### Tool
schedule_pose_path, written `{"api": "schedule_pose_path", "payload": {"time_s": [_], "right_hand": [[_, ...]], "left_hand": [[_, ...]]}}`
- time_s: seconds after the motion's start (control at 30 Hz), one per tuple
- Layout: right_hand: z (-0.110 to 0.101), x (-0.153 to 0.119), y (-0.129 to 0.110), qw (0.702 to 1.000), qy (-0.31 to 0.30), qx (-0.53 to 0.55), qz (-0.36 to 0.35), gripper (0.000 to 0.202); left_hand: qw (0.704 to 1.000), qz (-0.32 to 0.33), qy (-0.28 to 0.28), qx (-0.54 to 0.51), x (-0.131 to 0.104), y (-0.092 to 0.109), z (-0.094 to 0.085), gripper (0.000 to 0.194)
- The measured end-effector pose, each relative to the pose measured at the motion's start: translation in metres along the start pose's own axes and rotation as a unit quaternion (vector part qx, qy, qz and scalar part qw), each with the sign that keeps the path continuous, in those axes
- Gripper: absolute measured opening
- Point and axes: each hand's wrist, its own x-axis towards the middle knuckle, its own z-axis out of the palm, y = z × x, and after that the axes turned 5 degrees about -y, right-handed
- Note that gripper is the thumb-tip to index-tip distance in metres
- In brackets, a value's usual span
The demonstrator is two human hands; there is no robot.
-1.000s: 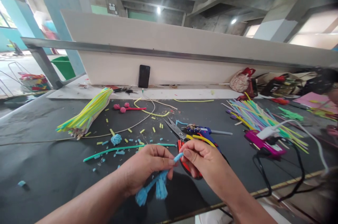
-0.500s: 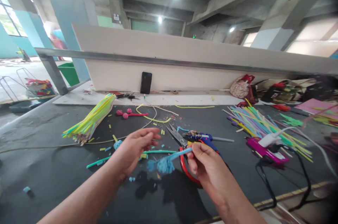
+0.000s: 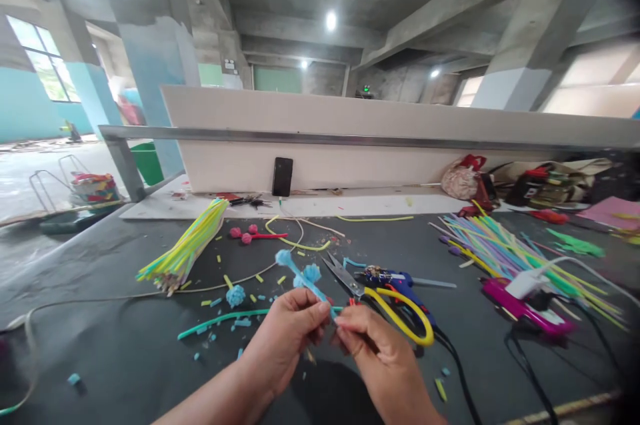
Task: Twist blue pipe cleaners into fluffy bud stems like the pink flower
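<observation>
Between both hands I hold a blue pipe cleaner stem (image 3: 311, 286) with fluffy blue pompoms at its far end. My left hand (image 3: 295, 325) pinches the stem partway along. The fingertips of my right hand (image 3: 373, 345) are closed on its near end. Just beyond my right hand lie scissors (image 3: 350, 280) with a yellow handle loop; the other, red loop is mostly hidden. A blue glue gun (image 3: 393, 278) rests behind them with a glue stick out of its back. A loose blue pompom (image 3: 235, 295) and a green pipe cleaner (image 3: 220, 323) lie left of my hands.
Bundles of pipe cleaners lie at left (image 3: 187, 245) and right (image 3: 500, 245). A pink pompom stem (image 3: 257, 235) is further back. A phone (image 3: 283, 176) leans on the white board (image 3: 350, 165). At right is a magenta power strip (image 3: 527, 310) with cords. Small blue and yellow scraps dot the dark tabletop.
My left hand has come in from the left and taken hold of the blue stem. The pompoms have swung from pointing left to pointing up and away. The camera has tilted up.
</observation>
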Motion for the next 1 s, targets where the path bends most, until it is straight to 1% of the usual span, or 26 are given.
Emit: {"api": "schedule_pose_path", "payload": {"time_s": [0.07,0.17,0.23,0.33,0.43,0.6,0.73,0.9,1.0], "right_hand": [[0.002,0.0,-0.002,0.998,-0.016,0.03,0.05,0.017],[0.003,0.001,-0.005,0.982,-0.026,0.114,0.148,0.029],[0.003,0.001,-0.006,0.974,-0.04,0.139,0.175,0.032],[0.003,0.001,-0.007,0.972,-0.069,0.133,0.183,0.035],[0.005,0.002,-0.007,0.972,-0.073,0.129,0.184,0.035],[0.01,0.003,-0.005,0.969,-0.057,0.129,0.202,0.033],[0.012,0.003,-0.005,0.969,-0.042,0.136,0.202,0.035],[0.015,-0.002,0.0,0.975,-0.029,0.144,0.165,0.041],[0.015,-0.004,0.004,0.972,-0.042,0.173,0.155,0.039]], "left_hand": [[1.0,0.003,0.006,0.009,0.0,0.003,-0.004,0.025],[0.999,0.024,-0.004,0.035,0.0,0.007,-0.007,0.024],[0.997,0.038,0.0,0.06,0.001,0.009,-0.007,0.023],[0.993,0.056,0.015,0.107,0.001,0.01,-0.006,0.02],[0.99,0.063,0.013,0.123,0.001,0.008,-0.006,0.017],[0.996,0.04,0.006,0.078,-0.001,0.004,-0.003,0.02],[0.997,0.027,0.019,0.075,-0.003,0.002,0.001,0.021],[0.999,0.014,0.035,0.027,-0.005,0.001,0.006,0.021],[1.0,0.012,0.019,0.011,-0.005,0.002,0.002,0.021]]}}
